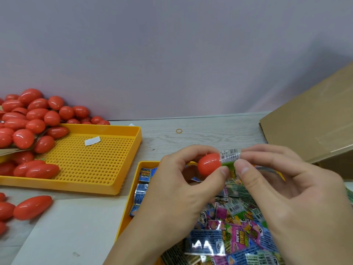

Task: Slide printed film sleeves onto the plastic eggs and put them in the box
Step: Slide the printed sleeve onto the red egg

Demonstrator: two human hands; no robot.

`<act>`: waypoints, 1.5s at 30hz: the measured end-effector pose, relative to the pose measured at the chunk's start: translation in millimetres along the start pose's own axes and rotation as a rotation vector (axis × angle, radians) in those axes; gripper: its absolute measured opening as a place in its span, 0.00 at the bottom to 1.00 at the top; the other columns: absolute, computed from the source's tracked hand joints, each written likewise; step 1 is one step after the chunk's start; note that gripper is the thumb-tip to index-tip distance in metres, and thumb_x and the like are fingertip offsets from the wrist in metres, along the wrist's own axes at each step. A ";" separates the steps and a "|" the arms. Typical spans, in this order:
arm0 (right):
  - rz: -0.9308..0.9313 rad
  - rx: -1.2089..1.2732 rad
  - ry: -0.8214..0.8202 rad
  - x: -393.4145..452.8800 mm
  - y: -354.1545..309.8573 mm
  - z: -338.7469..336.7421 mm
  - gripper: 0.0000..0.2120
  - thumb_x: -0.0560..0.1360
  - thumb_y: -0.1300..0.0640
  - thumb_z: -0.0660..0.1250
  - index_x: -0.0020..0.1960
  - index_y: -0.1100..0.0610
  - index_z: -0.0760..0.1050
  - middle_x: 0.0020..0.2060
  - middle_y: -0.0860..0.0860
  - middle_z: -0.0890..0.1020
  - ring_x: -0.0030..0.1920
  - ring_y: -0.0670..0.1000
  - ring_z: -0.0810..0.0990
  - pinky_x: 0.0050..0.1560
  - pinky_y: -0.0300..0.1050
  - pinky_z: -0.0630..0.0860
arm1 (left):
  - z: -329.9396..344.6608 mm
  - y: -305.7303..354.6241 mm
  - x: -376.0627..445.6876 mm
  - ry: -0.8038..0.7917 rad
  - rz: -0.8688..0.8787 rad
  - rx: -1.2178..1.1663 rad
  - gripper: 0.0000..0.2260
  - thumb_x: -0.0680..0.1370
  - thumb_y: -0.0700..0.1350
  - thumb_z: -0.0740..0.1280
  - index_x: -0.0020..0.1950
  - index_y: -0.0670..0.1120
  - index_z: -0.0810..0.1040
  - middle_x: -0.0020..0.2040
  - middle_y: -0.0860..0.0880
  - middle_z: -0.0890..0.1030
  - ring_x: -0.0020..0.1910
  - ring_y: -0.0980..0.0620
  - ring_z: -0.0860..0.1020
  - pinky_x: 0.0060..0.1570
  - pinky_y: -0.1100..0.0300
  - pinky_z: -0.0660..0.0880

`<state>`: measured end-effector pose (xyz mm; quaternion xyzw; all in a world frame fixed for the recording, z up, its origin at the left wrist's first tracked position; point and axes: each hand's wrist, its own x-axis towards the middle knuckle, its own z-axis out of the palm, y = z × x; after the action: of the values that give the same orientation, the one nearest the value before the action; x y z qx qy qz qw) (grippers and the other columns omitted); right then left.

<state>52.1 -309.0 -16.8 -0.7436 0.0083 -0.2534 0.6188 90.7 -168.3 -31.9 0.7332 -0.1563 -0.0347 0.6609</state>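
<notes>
- The left hand point(183, 180) holds a red plastic egg point(209, 164) above the near tray; the thumb and the fingers are curled around it, and the blunt end of the egg is free and looks to the left.
- The right hand point(286, 188) pinches a printed film sleeve point(229, 156) between the thumb and the forefinger; the sleeve covers the right end of the egg, and a barcode is seen on its upper side.
- Under both hands there is a yellow tray point(129, 203) full of flat printed sleeves point(229, 236) in blue, pink and green colours, lying in a loose pile.
- On the far left stands a second yellow tray point(95, 161) with a perforated bottom; a big heap of red eggs point(30, 119) fills its left part and rises over its far edge.
- A small white slip point(92, 140) lies on the perforated bottom.
- Some more red eggs point(32, 207) lie on the table point(191, 136) at the near left, next to a white sheet point(72, 232).
- A rubber band point(179, 131) lies on the table, far from the hands.
- A brown cardboard box point(309, 119) stands at the right, with a flap open toward the hands.
</notes>
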 end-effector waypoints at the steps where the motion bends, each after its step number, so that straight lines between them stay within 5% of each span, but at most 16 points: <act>1: 0.003 -0.021 0.010 0.1 -0.2 0.2 0.07 0.62 0.41 0.77 0.39 0.39 0.84 0.44 0.43 0.82 0.39 0.45 0.83 0.37 0.43 0.80 | -0.1 0.1 0.3 0.006 0.005 0.000 0.12 0.69 0.53 0.73 0.51 0.60 0.80 0.37 0.52 0.82 0.31 0.55 0.80 0.36 0.63 0.79; 9: 0.079 -0.076 0.010 0.1 -0.7 -1.4 0.10 0.59 0.37 0.68 0.38 0.36 0.83 0.35 0.45 0.84 0.35 0.50 0.81 0.34 0.42 0.77 | 1.5 -0.1 -1.1 -0.041 -0.008 0.010 0.13 0.69 0.46 0.77 0.53 0.54 0.84 0.47 0.48 0.84 0.40 0.47 0.85 0.41 0.52 0.84; 12: 0.114 -0.074 0.003 -0.1 -0.3 -1.4 0.10 0.58 0.37 0.68 0.38 0.35 0.83 0.33 0.45 0.85 0.34 0.49 0.84 0.37 0.47 0.79 | 1.9 0.2 -1.4 -0.053 -0.038 -0.039 0.14 0.68 0.43 0.77 0.52 0.53 0.84 0.45 0.46 0.85 0.40 0.47 0.85 0.42 0.54 0.83; 21: 0.153 -0.024 0.003 0.9 -2.2 -1.2 0.12 0.56 0.38 0.68 0.38 0.36 0.83 0.31 0.44 0.85 0.33 0.44 0.84 0.34 0.37 0.79 | 1.7 5.5 -2.1 -0.088 -0.026 -0.085 0.15 0.69 0.44 0.77 0.55 0.52 0.85 0.52 0.51 0.85 0.49 0.50 0.85 0.45 0.57 0.83; 27: 0.157 0.009 -0.007 2.7 -4.5 -0.9 0.09 0.55 0.39 0.68 0.34 0.34 0.82 0.29 0.43 0.84 0.26 0.40 0.79 0.28 0.29 0.74 | -0.5 4.6 -1.2 -0.051 -0.017 -0.053 0.17 0.66 0.39 0.81 0.49 0.53 0.81 0.49 0.52 0.83 0.44 0.50 0.84 0.42 0.61 0.80; 39: 0.193 -0.033 -0.046 3.0 -6.0 -2.9 0.08 0.55 0.40 0.68 0.34 0.34 0.82 0.30 0.42 0.84 0.32 0.40 0.83 0.32 0.29 0.75 | 1.7 7.4 -1.0 -0.052 0.005 -0.019 0.15 0.66 0.37 0.81 0.46 0.48 0.79 0.42 0.49 0.85 0.34 0.48 0.80 0.38 0.64 0.78; 45: 0.147 -0.048 -0.043 2.0 -2.7 -1.6 0.09 0.55 0.39 0.68 0.35 0.33 0.82 0.31 0.41 0.84 0.34 0.42 0.83 0.34 0.31 0.77 | 2.4 7.6 -1.5 -0.022 0.028 0.060 0.16 0.66 0.38 0.81 0.47 0.51 0.80 0.44 0.50 0.84 0.39 0.43 0.82 0.40 0.56 0.82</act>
<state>52.5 -310.5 -13.4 -0.7608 0.0560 -0.1909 0.6177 87.3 -170.7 -25.0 0.7500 -0.1749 -0.0290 0.6373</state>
